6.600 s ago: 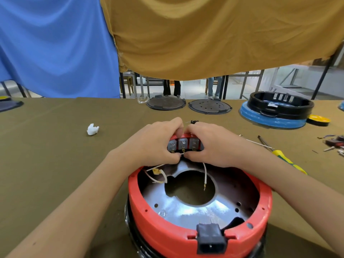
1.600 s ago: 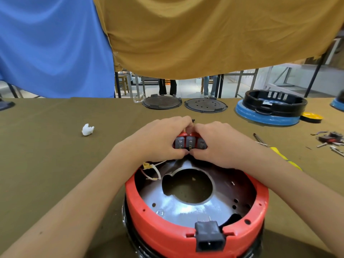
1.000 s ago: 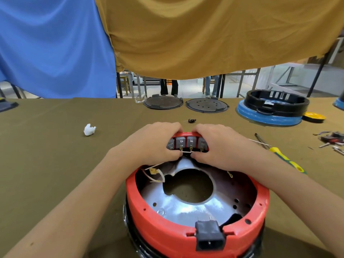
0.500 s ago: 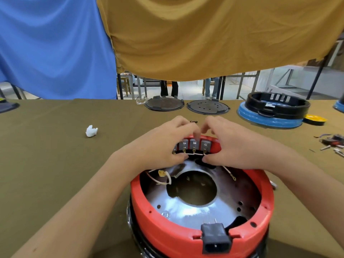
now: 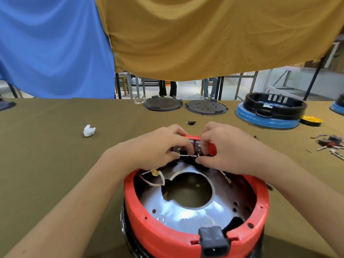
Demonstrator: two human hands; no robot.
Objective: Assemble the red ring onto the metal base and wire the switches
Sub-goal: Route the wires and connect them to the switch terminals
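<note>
Two hanging cloths fill the upper field: a blue cloth [image 5: 52, 45] on the left, a mustard cloth [image 5: 214, 34] on the right. Below them, a table [image 5: 46, 155] covered in olive fabric.

Nearest the camera on the table: the red ring [image 5: 158, 233], seated on the metal base [image 5: 186, 215]. The base plate is shiny, with a large round hole in the middle and small holes around it. A black power socket [image 5: 214, 243] sits in the near wall of the ring.

Far right of the table: a black ring on a blue base [image 5: 270, 112], with a yellow disc [image 5: 311, 120] just beside it. Two dark round plates [image 5: 186, 106] lie side by side at the far edge.

Left hand [image 5: 154, 149] and right hand [image 5: 223, 148] meet at the far side of the red ring, over the switches [image 5: 195, 145]. Both have curled fingers. The left pinches a short white wire [image 5: 188, 155] strung along the switch terminals; the right pinches at the terminal of the rightmost switch, at the wire's other end.

Loose white wires with brass terminals [image 5: 154, 176] lie inside the ring at left, a single one at right.

Small items: loose hardware [image 5: 331, 144] at the right edge, a crumpled white scrap [image 5: 89, 130] at left, a small black part [image 5: 191, 122] beyond the hands.
</note>
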